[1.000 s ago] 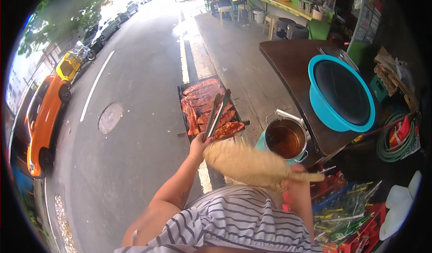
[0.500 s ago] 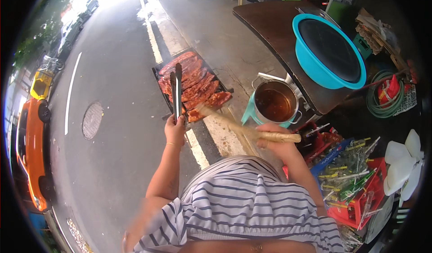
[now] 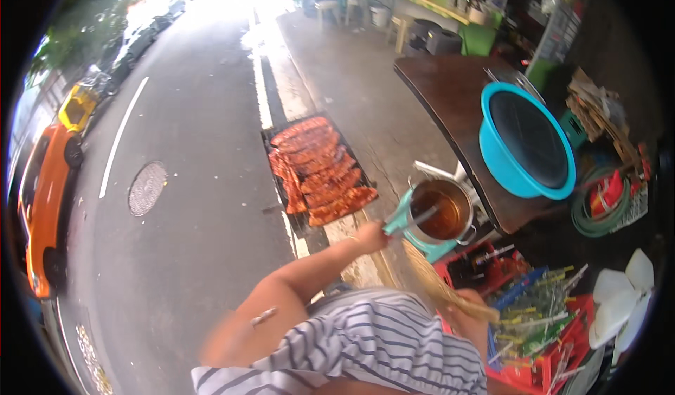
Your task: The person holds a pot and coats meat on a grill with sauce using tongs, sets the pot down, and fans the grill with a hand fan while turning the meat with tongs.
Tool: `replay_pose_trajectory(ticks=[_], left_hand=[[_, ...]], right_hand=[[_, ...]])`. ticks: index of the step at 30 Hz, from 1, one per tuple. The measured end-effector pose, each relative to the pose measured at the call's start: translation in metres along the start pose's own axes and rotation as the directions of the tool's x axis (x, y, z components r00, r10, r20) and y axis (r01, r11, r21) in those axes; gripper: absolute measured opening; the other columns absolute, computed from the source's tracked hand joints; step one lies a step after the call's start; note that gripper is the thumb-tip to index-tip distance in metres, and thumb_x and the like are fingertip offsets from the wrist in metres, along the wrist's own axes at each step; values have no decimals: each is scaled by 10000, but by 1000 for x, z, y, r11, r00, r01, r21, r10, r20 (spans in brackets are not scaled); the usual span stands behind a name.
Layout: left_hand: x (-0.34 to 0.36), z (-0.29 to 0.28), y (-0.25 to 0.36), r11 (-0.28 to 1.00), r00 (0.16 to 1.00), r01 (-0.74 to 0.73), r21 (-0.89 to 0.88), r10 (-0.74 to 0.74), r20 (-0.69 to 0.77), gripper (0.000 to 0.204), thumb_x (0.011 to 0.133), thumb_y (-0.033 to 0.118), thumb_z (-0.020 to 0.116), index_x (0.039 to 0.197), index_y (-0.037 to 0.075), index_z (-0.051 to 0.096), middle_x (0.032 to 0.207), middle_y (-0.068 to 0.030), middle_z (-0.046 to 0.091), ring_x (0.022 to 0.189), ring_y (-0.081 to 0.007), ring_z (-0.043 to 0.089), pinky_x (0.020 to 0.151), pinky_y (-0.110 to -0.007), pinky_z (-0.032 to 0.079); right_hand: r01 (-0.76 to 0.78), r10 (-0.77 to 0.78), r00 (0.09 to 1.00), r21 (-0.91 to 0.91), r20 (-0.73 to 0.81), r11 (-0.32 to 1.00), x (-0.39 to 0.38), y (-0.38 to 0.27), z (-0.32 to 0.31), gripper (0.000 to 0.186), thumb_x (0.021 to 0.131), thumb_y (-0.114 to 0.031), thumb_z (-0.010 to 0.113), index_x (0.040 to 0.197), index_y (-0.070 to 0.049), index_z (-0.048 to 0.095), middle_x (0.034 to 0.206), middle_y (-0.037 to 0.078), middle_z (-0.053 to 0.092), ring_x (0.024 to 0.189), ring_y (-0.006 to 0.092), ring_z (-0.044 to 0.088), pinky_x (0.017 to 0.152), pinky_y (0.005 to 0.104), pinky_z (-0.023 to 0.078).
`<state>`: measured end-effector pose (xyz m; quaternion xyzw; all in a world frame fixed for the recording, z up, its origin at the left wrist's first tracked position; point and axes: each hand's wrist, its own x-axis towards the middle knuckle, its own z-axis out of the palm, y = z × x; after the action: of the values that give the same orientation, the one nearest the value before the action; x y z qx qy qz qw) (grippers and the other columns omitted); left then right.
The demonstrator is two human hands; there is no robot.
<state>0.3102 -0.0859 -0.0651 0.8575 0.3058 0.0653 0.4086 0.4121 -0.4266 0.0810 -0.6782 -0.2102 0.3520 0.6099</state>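
My left hand [image 3: 371, 237] is closed round the metal tongs [image 3: 425, 216], which reach over the pot [image 3: 470, 209] of reddish-brown sauce; whether their tips touch the sauce I cannot tell. Low on the right, my right hand [image 3: 470, 316] grips the handle of a straw-coloured woven hand fan [image 3: 430, 277], seen nearly edge-on and a little blurred. Beyond my hands, several long strips of red glazed meat [image 3: 325, 177] lie side by side on a dark grill [image 3: 275, 147]. The pot rests on a turquoise stool [image 3: 399, 221].
A brown table [image 3: 450, 89] at the right bears a large turquoise basin [image 3: 517, 173] with a dark cover inside. Red crates [image 3: 580, 311] hold bottles and straws by my right side. A coiled green hose [image 3: 583, 219] lies beyond. Left is the road, with a parked orange car [image 3: 50, 209].
My left hand has swung right, bringing the tongs from over the meat to the pot. My right hand and the fan have moved down and right. The whole view has shifted too.
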Motion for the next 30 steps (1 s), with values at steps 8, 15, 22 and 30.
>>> replay_pose_trajectory(ticks=[8, 15, 22, 30], left_hand=[[79, 46, 72, 965, 927, 258, -36, -237, 291, 551, 810, 199, 721, 1263, 12, 469, 982, -264, 673, 827, -389, 699, 564, -454, 551], [93, 72, 38, 950, 955, 261, -172, -229, 187, 602, 792, 309, 770, 1255, 38, 496, 1000, -240, 685, 930, -384, 683, 772, -440, 542], [-1, 63, -77, 830, 868, -395, 394, 196, 457, 387, 898, 373, 560, 919, 25, 726, 956, -206, 700, 896, -386, 674, 803, -471, 536], [-191, 50, -228, 732, 655, 349, 585, -637, 405, 338, 838, 218, 644, 1118, 45, 724, 1160, -200, 685, 1067, -360, 662, 921, -443, 518]], right_hand=[[65, -197, 942, -429, -272, 901, -32, 32, -16, 400, 737, -62, 801, 1101, -16, 642, 1029, 84, 640, 917, 180, 610, 813, 316, 499], [141, -302, 878, -403, -370, 904, -28, 36, -20, 334, 801, -142, 784, 1062, 8, 641, 1003, 97, 646, 865, 204, 637, 794, 336, 513], [307, -278, 917, 61, -286, 950, 21, -39, 25, 339, 806, 35, 700, 1122, 2, 581, 1018, 98, 643, 862, 144, 605, 828, 313, 514], [404, -436, 874, 179, 213, 897, 106, -54, 48, 481, 731, -174, 858, 1116, -11, 621, 1046, 60, 652, 959, 170, 616, 855, 332, 501]])
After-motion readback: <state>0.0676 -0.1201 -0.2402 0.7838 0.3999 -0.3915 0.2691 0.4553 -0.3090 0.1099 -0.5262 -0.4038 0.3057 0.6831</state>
